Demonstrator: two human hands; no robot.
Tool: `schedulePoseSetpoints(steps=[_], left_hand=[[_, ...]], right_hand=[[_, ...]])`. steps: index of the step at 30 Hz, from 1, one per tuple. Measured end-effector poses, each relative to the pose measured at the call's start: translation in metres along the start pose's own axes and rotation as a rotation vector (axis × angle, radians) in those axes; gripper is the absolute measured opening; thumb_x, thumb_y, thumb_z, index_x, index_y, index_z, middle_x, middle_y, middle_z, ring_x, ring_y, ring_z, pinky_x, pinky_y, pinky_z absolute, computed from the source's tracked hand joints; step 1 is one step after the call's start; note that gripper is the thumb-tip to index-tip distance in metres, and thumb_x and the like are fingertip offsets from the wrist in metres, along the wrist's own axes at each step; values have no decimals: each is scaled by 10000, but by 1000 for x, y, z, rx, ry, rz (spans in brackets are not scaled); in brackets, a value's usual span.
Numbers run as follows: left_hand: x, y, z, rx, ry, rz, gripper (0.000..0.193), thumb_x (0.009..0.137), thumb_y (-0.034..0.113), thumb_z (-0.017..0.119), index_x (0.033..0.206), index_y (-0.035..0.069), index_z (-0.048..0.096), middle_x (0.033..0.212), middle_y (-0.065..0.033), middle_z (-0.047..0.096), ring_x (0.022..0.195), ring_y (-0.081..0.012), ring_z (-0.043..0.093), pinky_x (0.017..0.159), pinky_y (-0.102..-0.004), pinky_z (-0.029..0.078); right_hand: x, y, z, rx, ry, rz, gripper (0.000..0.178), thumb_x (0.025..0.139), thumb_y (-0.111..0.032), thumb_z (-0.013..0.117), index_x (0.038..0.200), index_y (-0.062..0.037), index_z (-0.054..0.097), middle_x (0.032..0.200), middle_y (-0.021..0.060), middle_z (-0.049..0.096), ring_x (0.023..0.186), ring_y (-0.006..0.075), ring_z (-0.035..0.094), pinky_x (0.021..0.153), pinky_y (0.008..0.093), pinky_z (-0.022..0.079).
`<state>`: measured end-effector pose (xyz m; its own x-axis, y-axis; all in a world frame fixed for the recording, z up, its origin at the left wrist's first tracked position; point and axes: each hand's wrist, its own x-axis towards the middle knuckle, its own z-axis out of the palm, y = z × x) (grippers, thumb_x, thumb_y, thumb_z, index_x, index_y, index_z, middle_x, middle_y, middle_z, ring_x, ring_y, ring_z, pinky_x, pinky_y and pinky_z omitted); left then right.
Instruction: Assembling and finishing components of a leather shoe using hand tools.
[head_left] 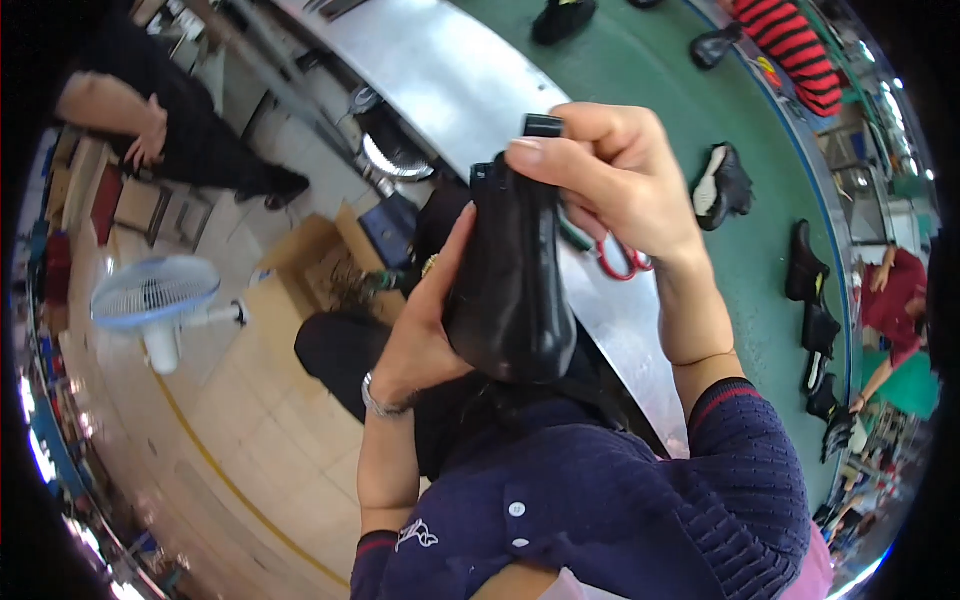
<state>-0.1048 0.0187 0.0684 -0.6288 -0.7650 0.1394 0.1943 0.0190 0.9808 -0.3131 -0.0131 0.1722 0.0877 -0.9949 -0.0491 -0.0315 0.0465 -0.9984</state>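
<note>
A glossy black leather boot is held up before me, its rounded end toward my body. My left hand grips it from the left side, with fingers partly hidden behind it. At its far end, my right hand pinches a short black strip between thumb and forefinger. Whether that strip is joined to the boot I cannot tell. Red-handled scissors show just below my right hand, over the metal bench; whether my curled fingers hold them is hidden.
A shiny metal bench runs beside a green conveyor carrying black shoes. On the left are a fan and an open cardboard box. One person's hand shows at upper left; another person in red is across the conveyor.
</note>
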Motion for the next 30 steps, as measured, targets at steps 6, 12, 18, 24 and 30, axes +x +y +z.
schedulePoseSetpoints(steps=[6, 12, 18, 24, 30], left_hand=[[-67, -33, -13, -109, 233, -100, 1178, 640, 2, 847, 1562, 61, 115, 1567, -105, 303, 1403, -193, 356, 1143, -331, 301], [-120, -27, -18, -290, 561, -297, 1251, 606, 27, 872, 1567, 70, 72, 1560, -103, 291, 1397, -218, 360, 1146, -362, 297], [-171, -30, -43, -504, 776, -524, 559, 807, 184, 775, 1279, 18, 524, 1125, -58, 630, 1019, -158, 603, 907, -305, 475], [-123, -9, -42, -448, 807, -596, 581, 865, 259, 742, 1340, 33, 495, 1191, -57, 610, 1068, -141, 577, 934, -301, 458], [-91, -12, -47, -380, 744, -550, 576, 921, 301, 689, 1373, 35, 450, 1221, -85, 599, 1071, -157, 579, 927, -306, 465]], right_hand=[[15, 66, 45, 23, -55, -38, 283, 981, -249, 589, 1063, 8, 677, 633, -2, 576, 561, 62, 550, 511, 221, 439], [-2, 169, -7, -983, 203, -191, 415, 876, -246, 699, 1232, -49, 615, 1010, 160, 664, 954, 287, 636, 846, 417, 498], [-29, 216, -35, -1295, 276, 64, 540, 899, -290, 668, 1366, -57, 529, 1253, 210, 537, 1132, 346, 538, 950, 446, 443], [-18, 201, -32, -794, 171, 277, 419, 985, -303, 542, 1290, -16, 560, 1020, 121, 594, 922, 202, 581, 839, 362, 463], [-25, 127, 25, 67, -161, 470, 355, 973, -154, 550, 1304, -32, 509, 885, 57, 622, 809, 124, 572, 820, 280, 443]])
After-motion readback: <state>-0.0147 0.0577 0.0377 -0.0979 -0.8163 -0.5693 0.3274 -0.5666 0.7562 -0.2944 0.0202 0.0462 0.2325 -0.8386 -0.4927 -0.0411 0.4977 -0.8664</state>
